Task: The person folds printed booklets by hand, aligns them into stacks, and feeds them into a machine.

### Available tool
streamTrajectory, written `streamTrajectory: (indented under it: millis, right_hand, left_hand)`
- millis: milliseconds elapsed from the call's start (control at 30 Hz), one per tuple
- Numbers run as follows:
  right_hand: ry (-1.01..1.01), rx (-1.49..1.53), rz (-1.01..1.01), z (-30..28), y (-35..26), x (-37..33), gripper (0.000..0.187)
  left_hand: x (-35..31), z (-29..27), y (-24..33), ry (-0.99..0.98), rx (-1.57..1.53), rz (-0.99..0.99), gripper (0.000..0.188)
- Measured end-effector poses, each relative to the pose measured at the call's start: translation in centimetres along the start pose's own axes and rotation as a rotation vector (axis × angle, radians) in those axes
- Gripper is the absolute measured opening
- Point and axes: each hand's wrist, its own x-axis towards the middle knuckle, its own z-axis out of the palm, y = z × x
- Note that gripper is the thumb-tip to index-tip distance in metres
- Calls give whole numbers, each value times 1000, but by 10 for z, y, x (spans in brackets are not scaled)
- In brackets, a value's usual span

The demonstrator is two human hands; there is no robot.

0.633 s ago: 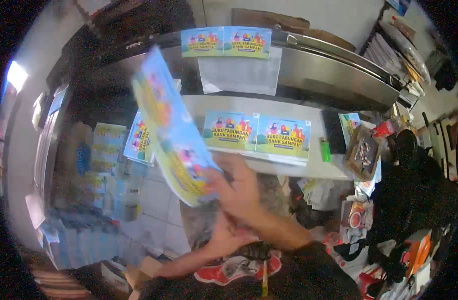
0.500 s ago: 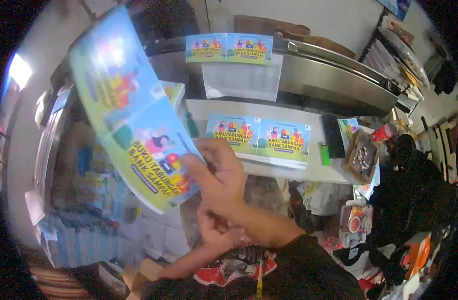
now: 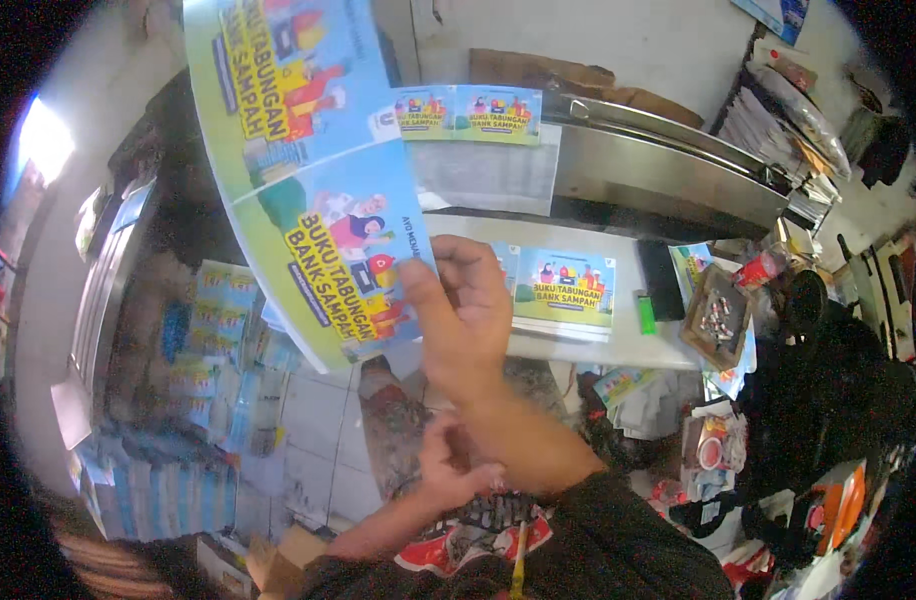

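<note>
While my left hand (image 3: 456,468) sits low, curled beside my right forearm (image 3: 543,445), I cannot tell whether anything is in it. Above it, the fingers (image 3: 475,258) of my right hand (image 3: 468,318) are clamped, thumb on top, on the lower right edge of a two-panel blue-and-green cover sheet (image 3: 308,170). It is up in the air, tilted and slightly bent, its far end running out of view at the top. Since half a second ago it has swung higher and looks larger; its upper panel is less blurred, so I judge one hand has it well under control. It and my hand now hide most of the left panel on the pile of matching sheets (image 3: 563,290), far less covered before. That pile lies on the white desk (image 3: 628,345), left of a green lighter (image 3: 646,313). Farther off, another matching sheet (image 3: 498,112) overlaps a plain pale sheet (image 3: 508,180) against a metal-fronted unit (image 3: 628,185).
</note>
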Motion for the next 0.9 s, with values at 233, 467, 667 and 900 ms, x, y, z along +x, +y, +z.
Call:
streamTrajectory:
  millis: [233,467,667,900]
  right_hand:
    - [9,43,25,-12,-1,7,24]
    - [-86,111,67,-18,-14,8,24]
    - [-4,98,89,-31,11,-2,23]
    - [-45,16,60,-41,-1,9,22]
  left_hand:
    - [2,-29,-21,-212,81,-14,63]
    - [-18,-33,-31,-487,222,-356,62]
    - [9,-5,-20,-59,52,-54,66]
    - [-17,-42,-39,-699,602,-59,57]
